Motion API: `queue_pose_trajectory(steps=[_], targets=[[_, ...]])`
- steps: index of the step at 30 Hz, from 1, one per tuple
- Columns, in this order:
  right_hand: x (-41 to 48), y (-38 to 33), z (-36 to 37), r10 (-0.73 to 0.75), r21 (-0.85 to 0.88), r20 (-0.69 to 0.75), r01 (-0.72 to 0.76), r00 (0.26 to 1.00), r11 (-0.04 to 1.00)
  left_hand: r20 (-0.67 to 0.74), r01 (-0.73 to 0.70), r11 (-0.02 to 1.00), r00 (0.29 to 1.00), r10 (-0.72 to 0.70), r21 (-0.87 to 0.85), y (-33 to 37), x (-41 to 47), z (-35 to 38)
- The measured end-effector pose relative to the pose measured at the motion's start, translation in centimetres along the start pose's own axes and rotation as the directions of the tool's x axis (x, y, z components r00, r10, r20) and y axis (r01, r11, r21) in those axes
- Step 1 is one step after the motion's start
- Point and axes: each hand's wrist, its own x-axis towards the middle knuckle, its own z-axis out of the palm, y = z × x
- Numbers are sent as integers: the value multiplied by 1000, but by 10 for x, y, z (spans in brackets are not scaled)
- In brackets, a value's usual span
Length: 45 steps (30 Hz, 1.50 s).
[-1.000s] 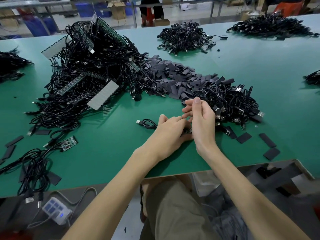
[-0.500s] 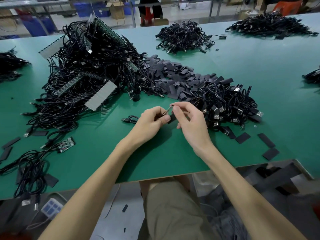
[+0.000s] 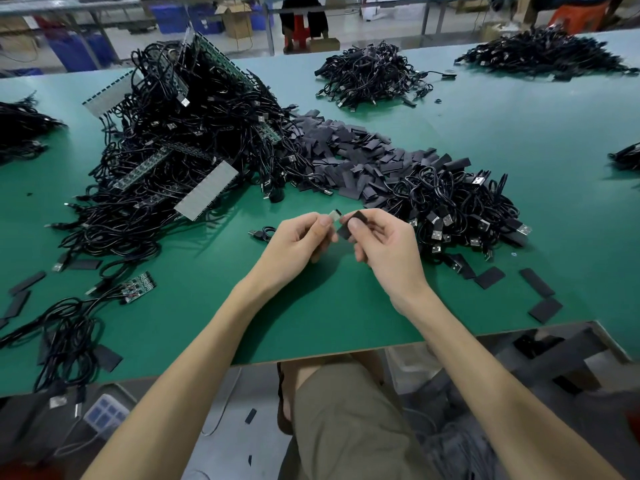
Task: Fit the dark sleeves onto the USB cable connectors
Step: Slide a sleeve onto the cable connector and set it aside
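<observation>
Mid-frame, our left hand (image 3: 298, 240) pinches the connector (image 3: 334, 215), our right hand (image 3: 381, 240) pinches a sleeve (image 3: 351, 225) just beside it: alignment step, we judge; next, mouth squared and slid on.

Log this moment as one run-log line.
left hand pinches USB connector | right hand pinches dark sleeve | dark sleeve not yet on USB connector

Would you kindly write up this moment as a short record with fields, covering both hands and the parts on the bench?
left hand: pinches the USB connector, metal end towards the right hand
right hand: pinches a dark sleeve
fit: sleeve not yet on the connector
sleeve heap: beyond the hands
large cable pile: far left
smaller cable pile: right of the hands
surface: green table
</observation>
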Motion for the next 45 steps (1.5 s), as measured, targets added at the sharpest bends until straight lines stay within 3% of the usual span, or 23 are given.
queue_pose_trajectory(steps=[7, 13, 28, 37, 45], targets=[[-1, 0, 1, 27, 51, -21, -26, 999, 998, -35, -2, 999, 999, 1, -43, -5, -2, 0], [-3, 0, 4, 13, 72, 62, -17, 998, 997, -64, 14, 990, 998, -23, -138, -9, -1, 2], [-3, -3, 1, 29, 162, 29, -33, 999, 986, -55, -72, 997, 996, 74, 32, -14, 0, 2], [-3, 1, 2, 73, 57, 62, -77, 995, 995, -51, -86, 996, 995, 86, -14, -14, 0, 1], [-3, -4, -2, 35, 55, -18, -34, 999, 998, -123, -50, 988, 990, 68, 147, -15, -1, 2]])
